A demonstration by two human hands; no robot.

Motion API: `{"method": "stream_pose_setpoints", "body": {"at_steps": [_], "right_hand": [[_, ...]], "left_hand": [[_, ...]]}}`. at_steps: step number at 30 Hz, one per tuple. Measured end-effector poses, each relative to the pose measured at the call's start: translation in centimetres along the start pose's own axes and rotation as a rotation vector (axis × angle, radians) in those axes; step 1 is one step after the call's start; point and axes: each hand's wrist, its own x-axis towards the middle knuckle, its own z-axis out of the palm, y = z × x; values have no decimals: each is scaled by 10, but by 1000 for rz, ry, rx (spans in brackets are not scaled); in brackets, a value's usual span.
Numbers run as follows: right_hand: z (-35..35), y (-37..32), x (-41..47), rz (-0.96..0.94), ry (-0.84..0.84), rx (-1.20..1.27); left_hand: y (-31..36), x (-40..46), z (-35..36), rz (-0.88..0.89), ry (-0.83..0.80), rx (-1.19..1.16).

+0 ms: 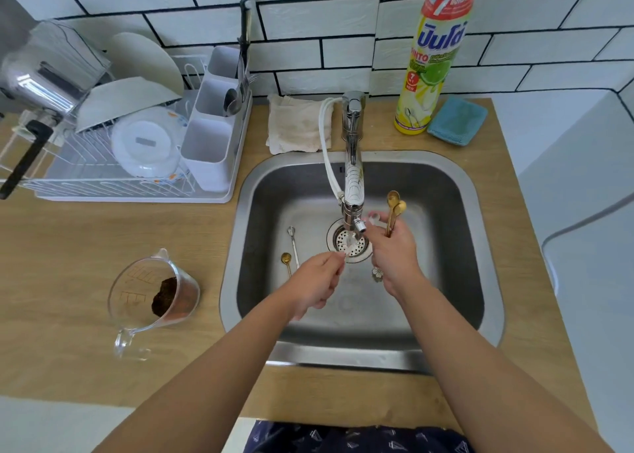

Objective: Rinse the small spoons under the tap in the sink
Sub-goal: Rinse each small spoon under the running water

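Two gold spoons (394, 209) clenched upright in right hand (394, 257) beside tap (353, 192); left hand (315, 281) fingers pinched under stream, contents unclear; two spoons (290, 252) wait left of drain.

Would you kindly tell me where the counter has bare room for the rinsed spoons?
Bare wood lies between the dish rack, the measuring jug and the sink rim. Behind the sink it is crowded: folded cloth, detergent bottle, blue sponge.

Brushed steel sink (456, 192), glossy chrome tap (353, 164), shiny gold-metal spoons (394, 209), matt wood-grain counter (103, 233)
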Motion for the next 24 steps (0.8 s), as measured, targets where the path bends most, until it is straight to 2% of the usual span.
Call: {"method": "stream_pose_setpoints", "body": {"at_steps": [2, 5, 8, 10, 12, 14, 18, 21, 24], "right_hand": [[7, 2, 1, 50, -10, -49], [20, 10, -8, 165, -176, -23], [24, 22, -19, 195, -356, -59], [23, 23, -18, 198, -362, -27], [16, 17, -11, 192, -267, 107], [3, 11, -2, 176, -168, 208], [-17, 5, 10, 116, -65, 197], [-22, 4, 12, 110, -43, 324], [-22, 8, 8, 127, -34, 343]], "left_hand": [[-9, -10, -7, -50, 1, -42], [-14, -17, -12, -94, 4, -106], [-10, -15, -9, -32, -20, -153], [-7, -10, -4, 49, -33, -172], [-11, -4, -1, 103, 22, -16], [-20, 0, -3, 137, 61, 244], [-35, 11, -16, 110, 34, 567], [-42, 36, -31, 83, 255, 788], [-54, 61, -40, 12, 430, 850]]}}
